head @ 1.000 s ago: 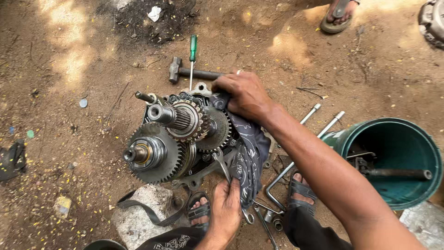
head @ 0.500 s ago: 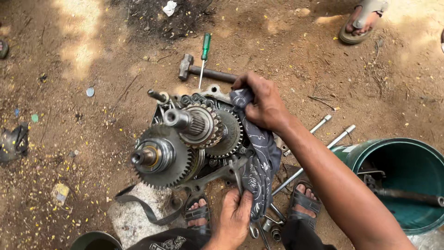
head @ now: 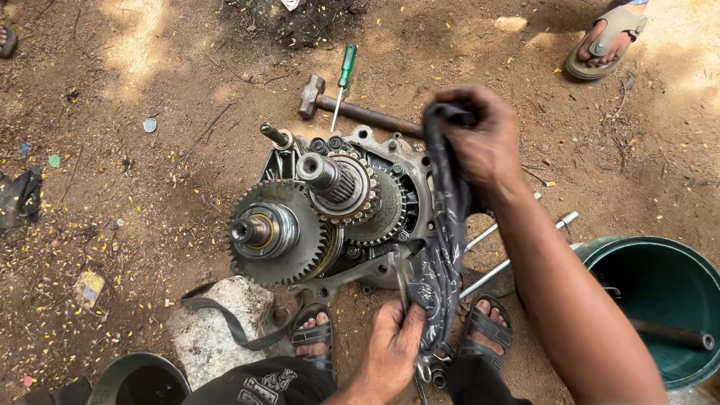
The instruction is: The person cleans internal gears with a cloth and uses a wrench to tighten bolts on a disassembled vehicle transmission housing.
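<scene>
A greasy gearbox half with exposed gears and shafts lies on the dirt between my sandalled feet. My right hand is raised above its far right edge, fingers closed on the top of a dark patterned cloth. The cloth hangs down stretched along the right side of the casing. My left hand grips the cloth's lower end near the casing's front edge, together with a metal tool whose shape is unclear.
A hammer and a green-handled screwdriver lie behind the gearbox. A green bucket with a rod stands at right, long socket rods beside it. A stone, a rubber belt and another person's sandalled foot are nearby.
My right hand has lifted off the gearbox, pulling the cloth up and taut. My left hand has stayed at the cloth's lower end. The camera has moved closer.
</scene>
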